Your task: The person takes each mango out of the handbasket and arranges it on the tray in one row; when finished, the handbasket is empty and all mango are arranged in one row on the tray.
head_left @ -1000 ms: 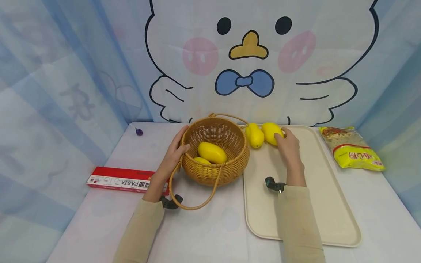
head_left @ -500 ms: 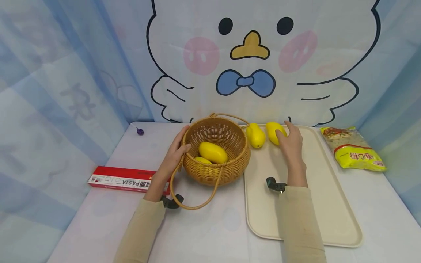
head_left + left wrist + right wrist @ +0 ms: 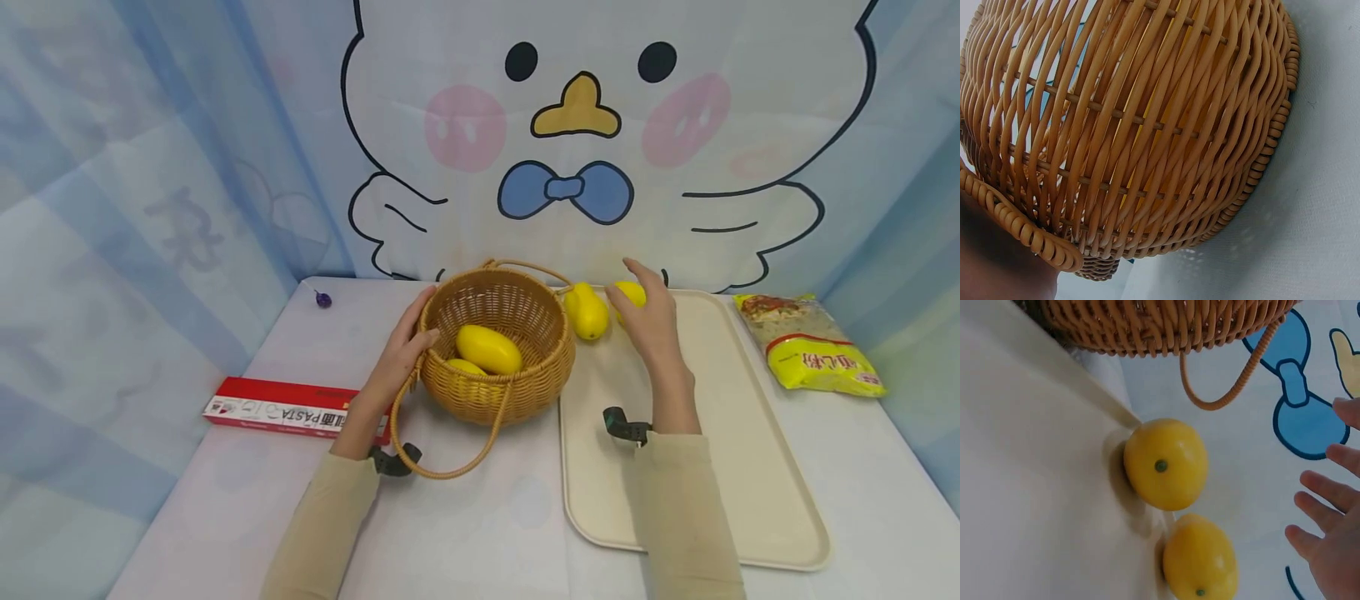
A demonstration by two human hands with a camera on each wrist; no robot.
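Note:
A brown wicker basket point(image 3: 517, 400) stands mid-table with two yellow fruits point(image 3: 489, 348) inside, elongated and mango-like. My left hand point(image 3: 393, 362) holds its left rim, thumb at the edge and fingers along the outside. In the left wrist view, the woven wall point(image 3: 1147, 125) fills most of the picture. Two more yellow fruits lie at the tray's far left corner: the left one point(image 3: 587, 312) beside the basket, the right one point(image 3: 632, 296) partly hidden behind my right hand point(image 3: 651, 321). That hand is raised with fingers spread, apart from both fruits point(image 3: 1166, 464) in the right wrist view.
The beige tray point(image 3: 727, 467) lies under my right forearm. To its right is a yellow food packet point(image 3: 813, 346). A red pasta box point(image 3: 285, 407) lies left, partly behind my left forearm. A small purple object point(image 3: 323, 300) sits at the far left. The basket handle point(image 3: 450, 475) droops in front.
My right hand has let go of the right fruit and lifted off it, its fingers spreading. Before that, the fruit shifted slightly right, away from the other. The left hand stays on the basket.

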